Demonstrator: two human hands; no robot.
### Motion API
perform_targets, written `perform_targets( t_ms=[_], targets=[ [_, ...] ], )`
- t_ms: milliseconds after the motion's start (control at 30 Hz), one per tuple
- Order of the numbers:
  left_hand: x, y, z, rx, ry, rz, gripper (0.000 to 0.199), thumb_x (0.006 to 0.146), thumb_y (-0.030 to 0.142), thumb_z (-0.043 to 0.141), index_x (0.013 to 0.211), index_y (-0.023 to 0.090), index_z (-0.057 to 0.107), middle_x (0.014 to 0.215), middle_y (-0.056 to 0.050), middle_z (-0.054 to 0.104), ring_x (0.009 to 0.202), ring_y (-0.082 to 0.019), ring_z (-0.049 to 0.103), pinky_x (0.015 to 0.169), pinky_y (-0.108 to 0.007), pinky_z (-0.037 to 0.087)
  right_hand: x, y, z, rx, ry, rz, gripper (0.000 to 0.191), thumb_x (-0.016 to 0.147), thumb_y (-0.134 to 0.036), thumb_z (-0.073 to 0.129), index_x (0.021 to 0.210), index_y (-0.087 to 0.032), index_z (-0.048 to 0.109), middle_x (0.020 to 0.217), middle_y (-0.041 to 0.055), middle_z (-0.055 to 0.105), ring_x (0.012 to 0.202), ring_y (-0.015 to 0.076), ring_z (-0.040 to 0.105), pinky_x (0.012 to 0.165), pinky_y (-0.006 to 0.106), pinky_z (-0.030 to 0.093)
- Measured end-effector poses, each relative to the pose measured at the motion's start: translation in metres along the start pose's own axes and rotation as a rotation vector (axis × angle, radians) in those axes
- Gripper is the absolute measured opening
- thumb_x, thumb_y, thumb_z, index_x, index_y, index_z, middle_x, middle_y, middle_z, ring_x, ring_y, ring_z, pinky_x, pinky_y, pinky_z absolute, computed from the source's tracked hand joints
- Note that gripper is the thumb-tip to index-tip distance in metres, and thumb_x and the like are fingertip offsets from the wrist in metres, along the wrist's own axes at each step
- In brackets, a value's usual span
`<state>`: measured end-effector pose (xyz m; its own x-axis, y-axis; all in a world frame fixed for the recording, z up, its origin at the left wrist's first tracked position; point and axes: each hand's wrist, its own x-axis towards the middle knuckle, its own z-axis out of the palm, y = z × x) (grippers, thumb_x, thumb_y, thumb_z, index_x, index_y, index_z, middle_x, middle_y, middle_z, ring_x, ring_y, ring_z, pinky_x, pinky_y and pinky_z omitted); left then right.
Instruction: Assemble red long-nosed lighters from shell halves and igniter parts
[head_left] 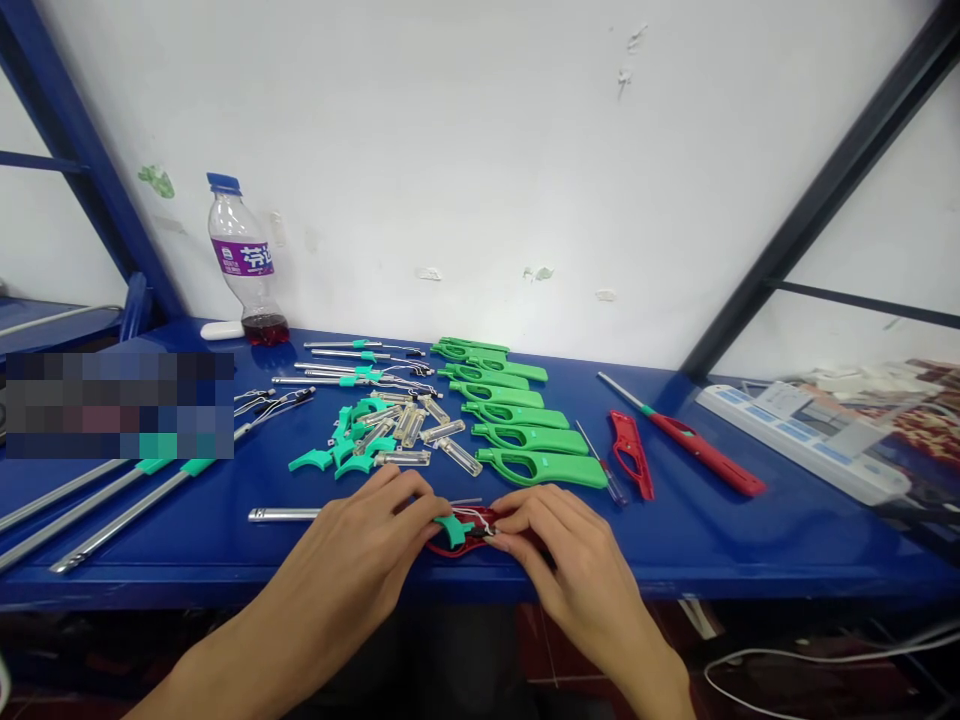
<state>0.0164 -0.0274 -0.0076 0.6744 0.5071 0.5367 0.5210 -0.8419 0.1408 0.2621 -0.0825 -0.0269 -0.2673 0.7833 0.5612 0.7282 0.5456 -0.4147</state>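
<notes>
Both busy: our L grip (382,530) pinches green bit (452,531), our R grip (562,540) wire end (481,532), over red shell (459,552) at table (720,555) edge. Prob. fitting parts; next needs wires tucked w/ care.

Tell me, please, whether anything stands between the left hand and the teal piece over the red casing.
Nothing visible does: the left hand touches the teal piece, which lies over the red casing.

Glossy tabletop (697,545), metal tube (283,515) (smooth, shiny)
</notes>
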Motion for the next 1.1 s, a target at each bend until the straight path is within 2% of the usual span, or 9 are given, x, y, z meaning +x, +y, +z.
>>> perform_targets(
  t_ms=[167,367,700,900,1100],
  targets=[
    [-0.004,0.000,0.001,0.041,0.005,0.003,0.030,0.107,0.006,0.046,0.116,0.022,0.069,0.099,-0.005,0.067,0.087,-0.024,0.063,0.062,-0.030,0.046,0.000,0.000,0.000,0.010,0.006,-0.004,0.009,0.108,-0.023,0.065,0.099,-0.023,0.066,0.106,0.0019,0.077,0.095,0.0208,0.072,0.085,0.035,0.052],
    [-0.003,-0.002,0.003,0.065,0.023,0.008,0.034,0.105,0.001,0.044,0.115,0.023,0.068,0.101,-0.005,0.068,0.085,-0.023,0.066,0.058,-0.028,0.045,0.001,0.002,-0.001,0.013,-0.016,-0.013,0.008,0.108,-0.024,0.064,0.101,-0.023,0.067,0.110,0.0011,0.077,0.098,0.0199,0.072,0.087,0.035,0.051],
    [-0.001,-0.001,0.005,0.056,0.083,0.012,0.036,0.107,0.005,0.039,0.114,0.023,0.069,0.101,-0.005,0.071,0.074,-0.019,0.069,0.053,-0.024,0.046,0.001,0.001,-0.001,0.016,-0.018,-0.012,0.008,0.109,-0.024,0.064,0.101,-0.024,0.065,0.109,-0.0002,0.077,0.096,0.0195,0.072,0.085,0.035,0.050],
    [0.001,-0.002,0.009,0.029,0.107,-0.011,0.030,0.110,0.011,0.043,0.115,0.023,0.071,0.098,-0.004,0.072,0.075,-0.018,0.071,0.055,-0.022,0.048,0.001,0.001,-0.001,0.017,-0.017,-0.011,0.010,0.110,-0.027,0.062,0.101,-0.024,0.066,0.109,0.0003,0.077,0.096,0.0196,0.072,0.085,0.035,0.050],
    [0.002,-0.002,0.011,0.043,0.149,0.040,0.035,0.108,0.006,0.041,0.114,0.022,0.071,0.099,-0.005,0.072,0.072,-0.016,0.070,0.054,-0.021,0.048,0.001,0.001,0.000,0.003,-0.019,-0.011,0.011,0.110,-0.028,0.062,0.101,-0.024,0.066,0.109,0.0006,0.078,0.097,0.0203,0.072,0.085,0.035,0.050]
  ],
)
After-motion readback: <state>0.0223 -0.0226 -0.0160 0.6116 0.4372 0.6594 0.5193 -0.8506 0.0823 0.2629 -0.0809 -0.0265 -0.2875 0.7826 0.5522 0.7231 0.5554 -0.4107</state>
